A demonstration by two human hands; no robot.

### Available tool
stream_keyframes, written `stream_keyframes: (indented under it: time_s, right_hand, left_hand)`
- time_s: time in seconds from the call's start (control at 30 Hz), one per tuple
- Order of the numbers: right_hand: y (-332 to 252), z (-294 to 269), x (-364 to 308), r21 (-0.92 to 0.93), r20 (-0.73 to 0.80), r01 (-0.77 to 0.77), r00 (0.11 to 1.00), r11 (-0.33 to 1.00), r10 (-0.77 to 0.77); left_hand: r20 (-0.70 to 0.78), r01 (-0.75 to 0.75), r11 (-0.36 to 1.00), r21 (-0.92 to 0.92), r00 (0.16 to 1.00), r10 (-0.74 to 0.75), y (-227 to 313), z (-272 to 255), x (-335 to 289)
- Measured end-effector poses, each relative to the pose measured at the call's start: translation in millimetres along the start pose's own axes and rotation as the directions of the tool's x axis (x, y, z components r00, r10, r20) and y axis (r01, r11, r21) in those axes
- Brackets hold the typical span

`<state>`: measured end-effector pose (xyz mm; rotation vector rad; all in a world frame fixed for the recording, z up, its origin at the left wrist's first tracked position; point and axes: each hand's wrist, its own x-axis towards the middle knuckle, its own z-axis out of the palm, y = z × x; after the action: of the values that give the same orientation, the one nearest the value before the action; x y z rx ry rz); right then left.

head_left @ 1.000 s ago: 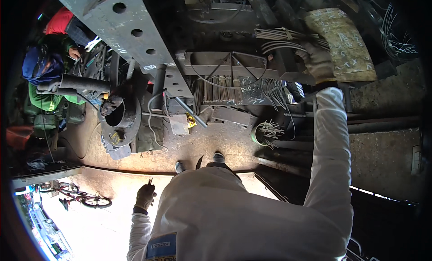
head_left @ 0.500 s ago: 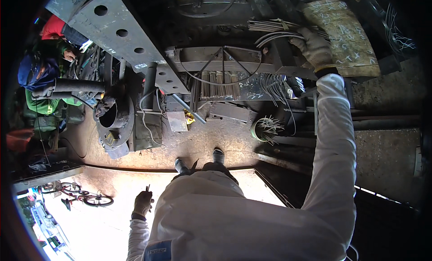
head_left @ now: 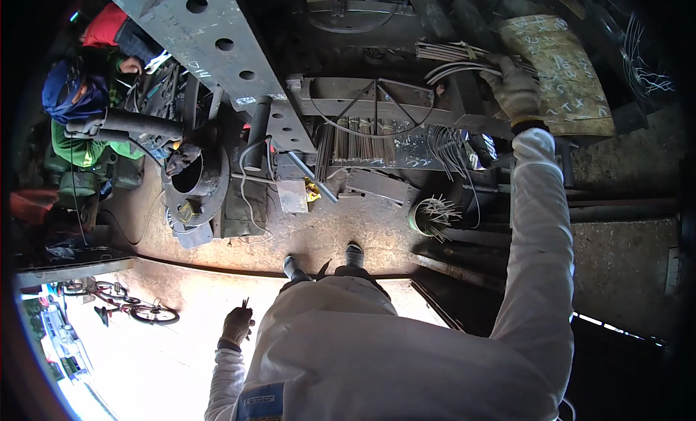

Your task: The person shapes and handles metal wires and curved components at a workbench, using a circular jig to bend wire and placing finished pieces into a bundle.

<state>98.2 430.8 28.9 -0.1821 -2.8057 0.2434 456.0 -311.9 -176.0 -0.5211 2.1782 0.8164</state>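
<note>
My right hand [head_left: 518, 91], in a pale work glove, reaches far out to the upper right. Its fingers are closed over the ends of some curved metal rods [head_left: 457, 69]. Just behind these lies a bundle of straight thin rods [head_left: 444, 51]. A tan sheet with white chalk marks [head_left: 558, 76] is beside this hand. Low on the left, my left hand [head_left: 235, 325], gloved too, is closed around short thin rods [head_left: 246, 303] whose tips stick up past the fingers. How many it holds cannot be made out.
Another person in a blue head covering [head_left: 65, 95] works at the left beside a round flanged steel piece [head_left: 190, 192]. A perforated steel beam [head_left: 210, 40] crosses the upper left. Bundled rods [head_left: 355, 138] stand below a bench; a bucket of rods [head_left: 433, 216] is on the floor.
The view has shifted slightly, so the bench and beam appear a little farther right and lower. Both hands keep their holds, with little movement.
</note>
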Motion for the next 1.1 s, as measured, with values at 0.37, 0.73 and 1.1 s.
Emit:
stream_keyframes:
  time_s: [0.37, 0.73, 1.1]
  right_hand:
    - [5, 10, 14, -0.097, 0.004, 0.05, 0.999, 0.994, -0.05]
    - [75, 47, 17, -0.269, -0.197, 0.238, 0.935, 0.933, -0.295]
    - [-29, -2, -73, 0.262, -0.509, 0.321, 0.847, 0.91, -0.153]
  left_hand:
    - [0.005, 0.049, 0.997, -0.056, 0.999, -0.049, -57, 34, 8]
    - [-0.077, -0.09, 0.975, 0.201, 0.991, 0.108, -59, 42, -5]
    - [-0.01, 0.296, 0.804, -0.517, 0.936, -0.351, -95, 68, -37]
